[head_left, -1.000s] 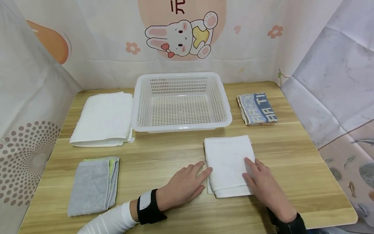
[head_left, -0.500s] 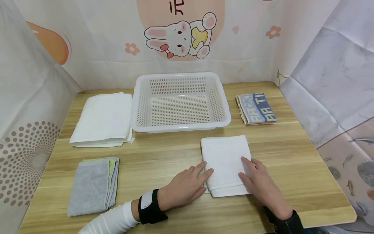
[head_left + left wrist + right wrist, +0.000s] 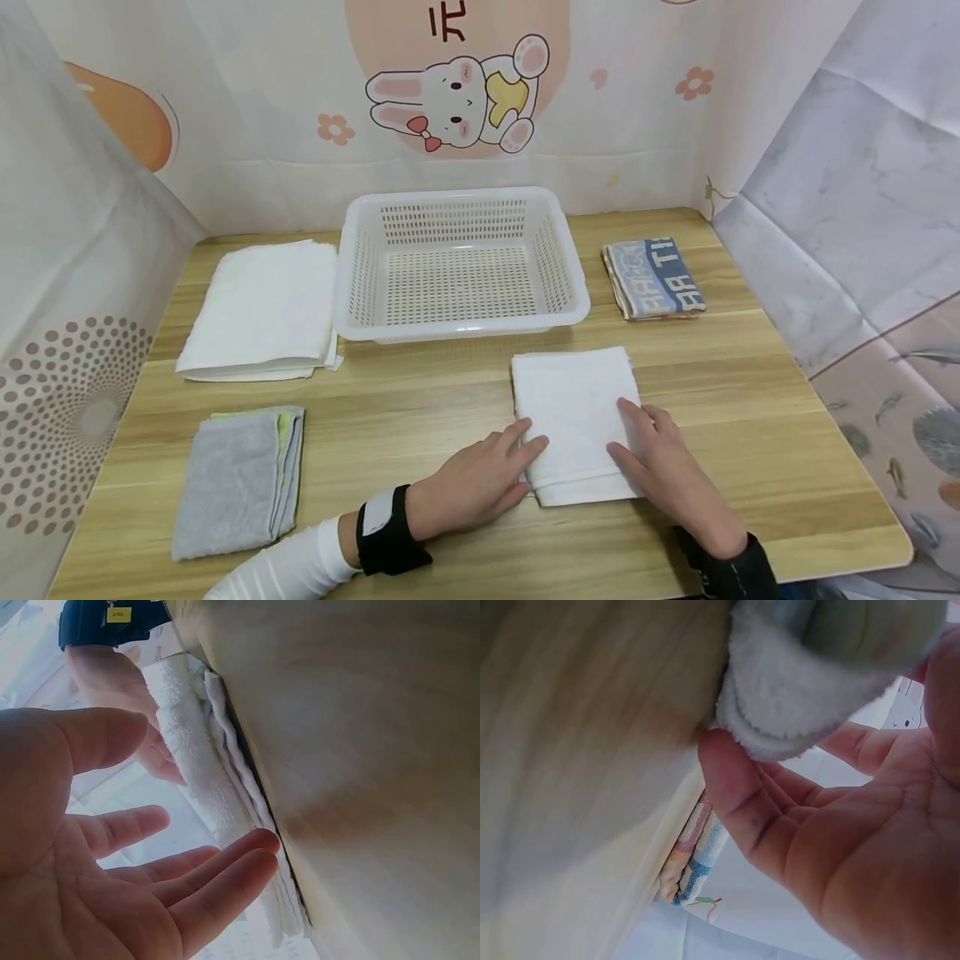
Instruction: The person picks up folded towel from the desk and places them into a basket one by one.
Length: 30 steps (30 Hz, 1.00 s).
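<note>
A folded white towel lies flat on the table, in front of the basket and to its right. My left hand is at its left edge, fingers extended and the fingertips touching the cloth. In the left wrist view the fingers are spread beside the towel's stacked layers. My right hand rests at the opposite edge, with thumb and fingers lying on the towel's right side. From the right wrist, relaxed fingers touch the rounded fold of the white towel.
A white plastic basket stands at the back centre. To its left lies a larger folded white towel, with a folded grey towel nearer me. A blue patterned towel is at the back right. Printed curtains enclose the wooden table.
The white towel has slid slightly left, and my right hand has moved with it. My left hand stays against its left edge. The head view has shifted a little.
</note>
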Each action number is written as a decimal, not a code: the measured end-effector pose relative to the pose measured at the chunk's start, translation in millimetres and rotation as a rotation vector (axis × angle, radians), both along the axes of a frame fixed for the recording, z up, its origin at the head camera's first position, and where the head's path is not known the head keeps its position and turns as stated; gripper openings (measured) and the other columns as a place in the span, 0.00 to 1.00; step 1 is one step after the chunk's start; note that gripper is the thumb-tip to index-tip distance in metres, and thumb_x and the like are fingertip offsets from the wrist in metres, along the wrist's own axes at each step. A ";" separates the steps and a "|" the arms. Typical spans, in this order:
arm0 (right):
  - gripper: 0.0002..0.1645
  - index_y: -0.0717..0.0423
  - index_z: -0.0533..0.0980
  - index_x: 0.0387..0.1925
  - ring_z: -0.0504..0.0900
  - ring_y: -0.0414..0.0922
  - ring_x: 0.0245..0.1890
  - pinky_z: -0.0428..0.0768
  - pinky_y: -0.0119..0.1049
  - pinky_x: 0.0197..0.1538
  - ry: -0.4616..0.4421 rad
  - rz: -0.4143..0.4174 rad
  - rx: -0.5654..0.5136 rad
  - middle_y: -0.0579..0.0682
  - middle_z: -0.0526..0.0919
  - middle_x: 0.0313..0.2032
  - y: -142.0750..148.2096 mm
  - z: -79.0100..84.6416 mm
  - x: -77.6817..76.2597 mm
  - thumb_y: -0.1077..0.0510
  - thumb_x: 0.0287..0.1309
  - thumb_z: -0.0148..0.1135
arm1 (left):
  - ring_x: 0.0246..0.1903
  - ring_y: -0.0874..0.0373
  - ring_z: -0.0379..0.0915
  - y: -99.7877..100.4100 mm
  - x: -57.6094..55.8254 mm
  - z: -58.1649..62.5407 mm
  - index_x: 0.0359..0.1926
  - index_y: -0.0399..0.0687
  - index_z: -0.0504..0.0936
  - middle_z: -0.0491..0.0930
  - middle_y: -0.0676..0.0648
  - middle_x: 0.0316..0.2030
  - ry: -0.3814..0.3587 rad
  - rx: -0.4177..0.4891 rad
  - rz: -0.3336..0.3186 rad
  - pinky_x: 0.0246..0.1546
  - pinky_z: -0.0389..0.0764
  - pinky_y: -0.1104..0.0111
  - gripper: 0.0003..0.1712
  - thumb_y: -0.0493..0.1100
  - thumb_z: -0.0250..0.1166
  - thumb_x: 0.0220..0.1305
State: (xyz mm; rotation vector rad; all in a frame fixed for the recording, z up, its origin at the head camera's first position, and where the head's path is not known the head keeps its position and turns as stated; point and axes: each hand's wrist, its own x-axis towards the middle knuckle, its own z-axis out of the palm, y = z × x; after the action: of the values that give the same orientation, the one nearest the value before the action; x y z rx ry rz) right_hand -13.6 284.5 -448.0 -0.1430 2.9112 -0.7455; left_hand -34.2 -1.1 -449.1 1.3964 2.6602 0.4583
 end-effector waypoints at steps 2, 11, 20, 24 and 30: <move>0.40 0.67 0.60 0.71 0.70 0.65 0.57 0.71 0.63 0.57 -0.011 -0.005 -0.001 0.74 0.63 0.60 -0.8 0.1 -0.1 0.56 0.64 0.65 | 0.52 0.50 0.78 0.9 -0.3 0.5 0.71 0.45 0.65 0.67 0.36 0.66 -0.008 -0.005 -0.003 0.46 0.81 0.64 0.32 0.48 0.61 0.71; 0.41 0.69 0.59 0.70 0.71 0.65 0.56 0.72 0.62 0.57 -0.015 -0.002 0.002 0.74 0.63 0.59 -3.4 0.0 -1.6 0.57 0.63 0.66 | 0.49 0.51 0.80 4.3 -1.8 -1.5 0.71 0.46 0.64 0.67 0.36 0.66 -0.001 -0.018 -0.004 0.42 0.82 0.66 0.32 0.48 0.60 0.71; 0.49 0.75 0.50 0.72 0.62 0.70 0.64 0.64 0.65 0.63 -0.059 -0.028 -0.022 0.78 0.58 0.64 -4.2 1.1 -4.6 0.57 0.62 0.66 | 0.48 0.51 0.80 6.1 -2.1 -1.7 0.70 0.46 0.65 0.66 0.36 0.67 0.014 -0.032 -0.008 0.40 0.82 0.66 0.31 0.49 0.60 0.71; 0.48 0.75 0.51 0.71 0.60 0.71 0.65 0.63 0.65 0.63 -0.061 -0.022 -0.029 0.78 0.59 0.66 -3.6 1.3 -5.2 0.57 0.62 0.66 | 0.48 0.52 0.80 6.4 -1.0 -1.3 0.69 0.46 0.66 0.67 0.36 0.67 0.034 -0.034 -0.009 0.39 0.82 0.68 0.30 0.48 0.61 0.71; 0.48 0.73 0.52 0.71 0.61 0.70 0.65 0.63 0.65 0.64 -0.061 -0.021 -0.028 0.76 0.60 0.66 -3.2 1.3 -6.4 0.57 0.61 0.67 | 0.52 0.50 0.78 6.6 -0.9 -1.3 0.68 0.46 0.67 0.65 0.35 0.68 0.018 -0.039 -0.018 0.38 0.82 0.68 0.29 0.48 0.60 0.71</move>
State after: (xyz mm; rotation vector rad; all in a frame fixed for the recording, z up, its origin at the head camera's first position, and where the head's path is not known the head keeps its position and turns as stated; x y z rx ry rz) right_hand -20.0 281.3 -446.7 -0.0911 2.8503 -0.7795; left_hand -35.0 5.4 -450.3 1.4191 2.6532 0.3922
